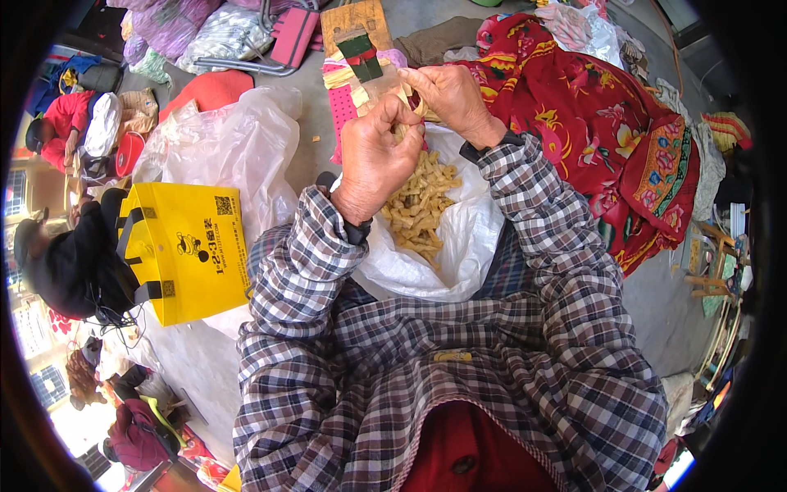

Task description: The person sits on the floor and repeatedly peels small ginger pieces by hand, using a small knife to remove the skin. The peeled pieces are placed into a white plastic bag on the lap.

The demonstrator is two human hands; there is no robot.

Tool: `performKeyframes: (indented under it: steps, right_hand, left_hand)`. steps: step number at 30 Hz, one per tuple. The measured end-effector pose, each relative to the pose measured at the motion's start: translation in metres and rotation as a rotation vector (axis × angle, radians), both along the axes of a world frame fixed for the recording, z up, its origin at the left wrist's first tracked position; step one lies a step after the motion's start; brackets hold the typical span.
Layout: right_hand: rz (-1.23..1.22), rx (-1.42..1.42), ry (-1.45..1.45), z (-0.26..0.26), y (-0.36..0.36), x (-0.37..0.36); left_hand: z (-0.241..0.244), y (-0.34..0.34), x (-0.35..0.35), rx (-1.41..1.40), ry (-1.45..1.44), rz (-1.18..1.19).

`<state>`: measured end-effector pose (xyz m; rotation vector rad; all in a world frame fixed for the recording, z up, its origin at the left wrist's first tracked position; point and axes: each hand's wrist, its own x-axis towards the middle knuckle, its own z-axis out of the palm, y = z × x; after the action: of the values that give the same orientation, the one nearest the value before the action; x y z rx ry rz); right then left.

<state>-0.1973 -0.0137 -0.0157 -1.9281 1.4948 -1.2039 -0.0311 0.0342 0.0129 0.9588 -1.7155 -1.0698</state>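
My left hand [381, 154] and my right hand [452, 101] meet over a white woven plastic sack [473, 246]. Between their pinched fingers is a thin pale-yellow strip [403, 95], partly hidden by the fingers. Many small folded yellowish pieces [424, 203] lie inside the open sack. Just beyond the hands stands a wooden board [350, 21] with a dark green block [363, 58] crossed by a red band. More pale strips [340, 77] lie beside the block, over a pink dotted cloth [341, 111].
A yellow shopping bag [190, 246] and clear plastic sheeting [246, 141] are at the left. A red floral quilt [590, 135] lies at the right. A folding chair [292, 37] stands beyond. Several people [74, 252] sit at the far left.
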Motion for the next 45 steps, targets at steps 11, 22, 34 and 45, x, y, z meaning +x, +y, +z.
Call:
performKeyframes:
  steps: [11,22,34,45]
  right_hand:
    - [0.22,0.282,-0.505,-0.019,-0.019,0.009]
    - [-0.15,0.159,0.381,-0.022,-0.013,0.011]
    - [0.547,0.605,-0.688,0.016,0.009,0.014]
    - [0.332,0.734,-0.552,0.037,0.008,-0.013]
  left_hand:
    - [-0.03,-0.058,0.028,0.018,-0.019,0.302]
    - [-0.028,-0.049,0.032,-0.015,-0.6,0.303]
    - [-0.004,-0.03,0.032,0.035,-0.182,-0.046]
    - [0.005,-0.066,0.077,-0.022,0.074,0.518]
